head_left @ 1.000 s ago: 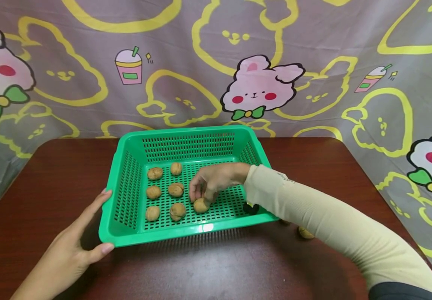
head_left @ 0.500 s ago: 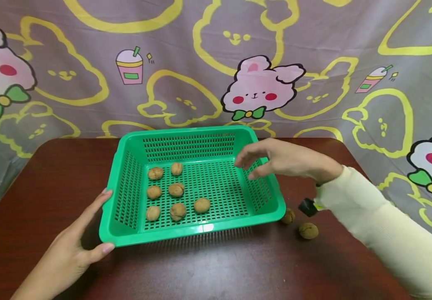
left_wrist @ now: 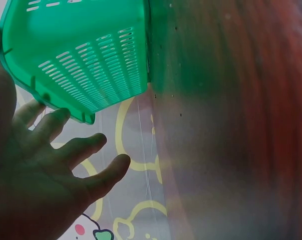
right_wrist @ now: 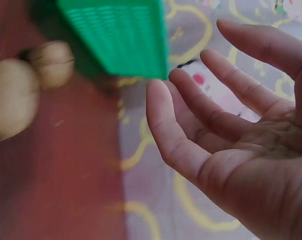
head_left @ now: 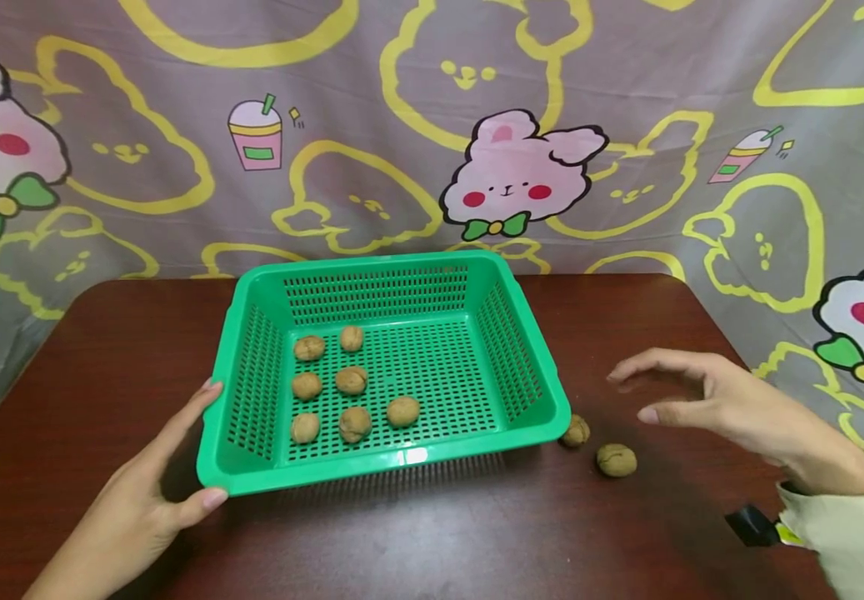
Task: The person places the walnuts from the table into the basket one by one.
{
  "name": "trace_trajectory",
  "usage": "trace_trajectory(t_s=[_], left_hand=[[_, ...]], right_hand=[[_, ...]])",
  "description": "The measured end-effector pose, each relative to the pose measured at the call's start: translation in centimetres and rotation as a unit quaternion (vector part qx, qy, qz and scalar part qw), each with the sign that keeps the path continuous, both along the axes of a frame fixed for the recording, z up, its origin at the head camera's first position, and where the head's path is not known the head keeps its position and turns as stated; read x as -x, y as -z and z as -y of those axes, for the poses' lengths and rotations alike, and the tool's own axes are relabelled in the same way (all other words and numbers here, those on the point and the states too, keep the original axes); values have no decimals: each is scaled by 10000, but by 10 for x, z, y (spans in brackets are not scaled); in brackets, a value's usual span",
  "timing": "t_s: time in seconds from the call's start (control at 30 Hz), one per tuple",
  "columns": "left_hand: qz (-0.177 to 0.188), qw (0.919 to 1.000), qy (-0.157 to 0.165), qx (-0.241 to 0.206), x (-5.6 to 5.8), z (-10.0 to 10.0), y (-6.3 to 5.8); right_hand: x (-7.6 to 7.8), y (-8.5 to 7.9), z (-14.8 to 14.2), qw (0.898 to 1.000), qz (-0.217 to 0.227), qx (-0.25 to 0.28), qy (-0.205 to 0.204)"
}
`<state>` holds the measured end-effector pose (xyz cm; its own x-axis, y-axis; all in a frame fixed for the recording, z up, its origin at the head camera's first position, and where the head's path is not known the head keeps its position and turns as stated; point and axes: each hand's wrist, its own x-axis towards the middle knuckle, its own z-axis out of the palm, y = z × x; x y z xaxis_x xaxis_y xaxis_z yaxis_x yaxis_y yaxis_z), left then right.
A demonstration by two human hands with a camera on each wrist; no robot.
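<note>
A green plastic basket (head_left: 476, 443) with slotted walls sits on the table. Several walnuts (head_left: 352, 380) lie spaced apart on the left part of its floor, one of them a little farther right near the front wall. My left hand (head_left: 135, 492) rests against the basket's left front corner, thumb and fingertips touching the rim; the left wrist view shows its fingers (left_wrist: 88, 147) spread and fairly straight. Bare of any object, my right hand (head_left: 739, 417) hovers over the table right of the basket. Below and left of it lie two walnuts, one nearer (head_left: 616, 460) and one beside the basket (head_left: 576, 432).
The dark red-brown table (head_left: 432, 542) runs back to a grey curtain (head_left: 372, 100) printed with yellow outlines and rabbits. A black piece (head_left: 752, 525) hangs at my right sleeve's cuff (head_left: 851, 525).
My right hand has let go of a walnut on the basket floor, lifted out, and moved right over the loose walnuts. The left hand and basket have stayed put.
</note>
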<state>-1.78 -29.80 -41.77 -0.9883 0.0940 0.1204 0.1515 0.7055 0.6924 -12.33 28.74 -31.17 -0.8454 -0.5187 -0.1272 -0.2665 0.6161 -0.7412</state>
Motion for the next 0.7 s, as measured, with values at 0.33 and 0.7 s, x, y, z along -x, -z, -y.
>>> trace_trajectory(t_s=[0.33, 0.7], left_hand=[[30, 10000, 2, 11, 0, 0, -1], [-107, 9999, 25, 57, 1, 0, -2]], right_hand=[[-21, 55, -39, 9916, 916, 910, 67], [-23, 83, -42, 9832, 1275, 1298, -111]])
